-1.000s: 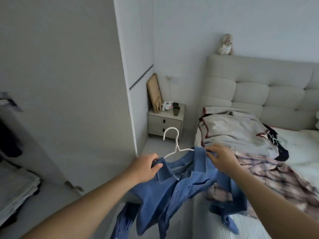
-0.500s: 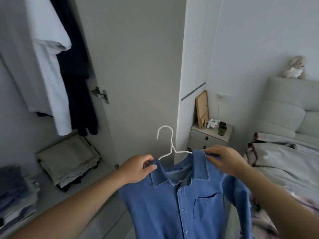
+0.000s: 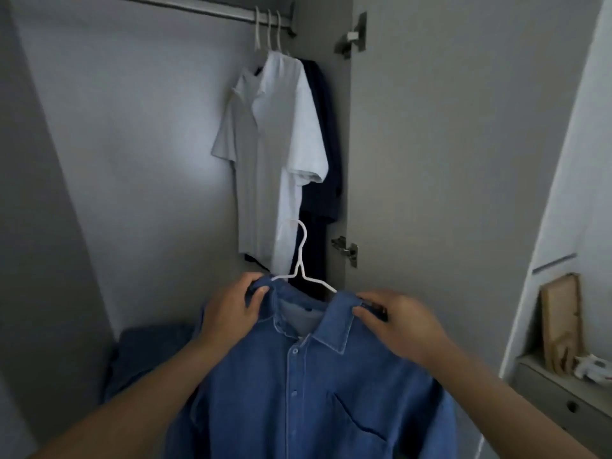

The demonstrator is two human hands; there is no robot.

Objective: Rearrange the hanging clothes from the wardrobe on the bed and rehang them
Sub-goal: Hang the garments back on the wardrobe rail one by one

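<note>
We hold the blue denim shirt (image 3: 308,392) up in front of the open wardrobe, both forearms reaching forward and slightly upward. Our left hand (image 3: 228,313) pinches the shirt's left shoulder by the collar, and our right hand (image 3: 400,323) curls its fingers (image 3: 364,313) over the right shoulder. The white hanger (image 3: 299,260) sits inside the collar, hook upright, well below the rail (image 3: 198,8) where a white shirt (image 3: 275,154) hangs at its right end.
</note>
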